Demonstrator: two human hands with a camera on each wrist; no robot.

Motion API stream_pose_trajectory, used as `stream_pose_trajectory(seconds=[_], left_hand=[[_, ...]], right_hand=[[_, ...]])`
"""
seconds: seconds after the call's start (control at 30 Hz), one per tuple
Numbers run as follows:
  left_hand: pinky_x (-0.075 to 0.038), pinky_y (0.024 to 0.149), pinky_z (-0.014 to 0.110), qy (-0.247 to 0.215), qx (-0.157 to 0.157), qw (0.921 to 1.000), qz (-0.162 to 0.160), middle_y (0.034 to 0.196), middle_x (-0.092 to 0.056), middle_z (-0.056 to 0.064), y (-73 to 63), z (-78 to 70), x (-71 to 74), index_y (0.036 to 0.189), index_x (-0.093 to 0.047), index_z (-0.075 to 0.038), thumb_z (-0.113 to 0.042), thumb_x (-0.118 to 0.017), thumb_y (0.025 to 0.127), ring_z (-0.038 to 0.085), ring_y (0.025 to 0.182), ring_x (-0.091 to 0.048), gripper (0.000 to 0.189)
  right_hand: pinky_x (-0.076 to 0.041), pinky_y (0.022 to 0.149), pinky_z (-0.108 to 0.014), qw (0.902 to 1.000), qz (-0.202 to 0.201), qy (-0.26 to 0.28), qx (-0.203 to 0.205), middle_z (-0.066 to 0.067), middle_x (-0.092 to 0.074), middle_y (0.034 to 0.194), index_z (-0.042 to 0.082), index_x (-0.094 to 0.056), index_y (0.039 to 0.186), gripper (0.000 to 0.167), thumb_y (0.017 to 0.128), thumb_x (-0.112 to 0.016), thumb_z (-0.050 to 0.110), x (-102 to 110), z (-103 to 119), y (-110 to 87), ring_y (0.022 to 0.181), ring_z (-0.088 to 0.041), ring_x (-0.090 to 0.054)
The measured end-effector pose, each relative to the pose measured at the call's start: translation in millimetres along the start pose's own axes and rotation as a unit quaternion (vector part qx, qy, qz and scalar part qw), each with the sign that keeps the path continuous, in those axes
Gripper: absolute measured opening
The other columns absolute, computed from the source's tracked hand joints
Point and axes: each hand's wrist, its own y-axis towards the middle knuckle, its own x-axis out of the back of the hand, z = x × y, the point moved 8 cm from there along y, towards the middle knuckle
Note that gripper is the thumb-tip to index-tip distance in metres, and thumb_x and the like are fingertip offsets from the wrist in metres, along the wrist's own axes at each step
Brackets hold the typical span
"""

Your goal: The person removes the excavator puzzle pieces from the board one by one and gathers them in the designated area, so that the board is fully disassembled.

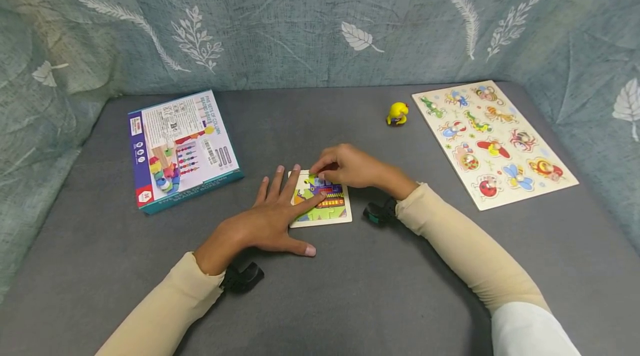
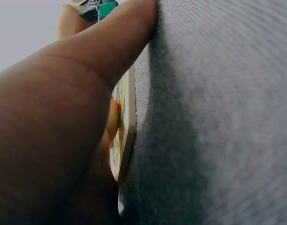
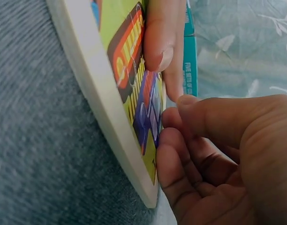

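A small wooden jigsaw puzzle (image 1: 330, 214) with a colourful vehicle picture lies flat in its pale frame. A patch of bare pale wood shows at its upper left. My left hand (image 1: 275, 220) is spread over the left side, its index fingertip on the picture and its thumb on the table. My right hand (image 1: 350, 166) bends over the top edge. In the right wrist view its curled fingers (image 3: 169, 161) rest against the puzzle's surface, with the thumb close to the index fingertip. I cannot tell whether a piece is between them.
To the left lies a bead toy box (image 1: 185, 148). A yellow toy duck (image 1: 398, 114) stands at the back right, beside a wooden insect puzzle board (image 1: 492, 142). The grey table (image 1: 320, 295) ends at a leaf-patterned curtain (image 1: 300, 28). Each wrist carries a black camera (image 1: 380, 212).
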Motion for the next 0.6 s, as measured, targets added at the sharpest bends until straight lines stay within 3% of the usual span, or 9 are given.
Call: stream_pose_trajectory(seconds=[0.4, 0.6], left_hand=[[0.011, 0.107, 0.063, 0.005, 0.004, 1.0000, -0.001, 0.158, 0.021, 0.017, -0.1, 0.3, 0.6, 0.156, -0.020, -0.033, -0.073, -0.065, 0.075, 0.042, 0.139, 0.027, 0.102], [0.011, 0.107, 0.063, 0.007, 0.005, 1.0000, 0.003, 0.158, 0.021, 0.017, -0.7, -0.1, 0.3, 0.156, -0.018, -0.034, -0.074, -0.064, 0.075, 0.042, 0.139, 0.027, 0.102]], right_hand=[[-0.045, 0.067, -0.027, 0.9985, 0.008, -0.054, 0.008, -0.004, -0.063, 0.089, 0.000, -0.073, 0.108, 0.018, 0.094, -0.063, 0.003, -3, 7, 6.5, 0.073, -0.013, -0.053], [-0.045, 0.069, -0.028, 0.9973, 0.030, -0.067, -0.006, -0.004, -0.063, 0.090, 0.002, -0.074, 0.107, 0.017, 0.093, -0.064, 0.004, -4, 10, 9.2, 0.076, -0.014, -0.055]])
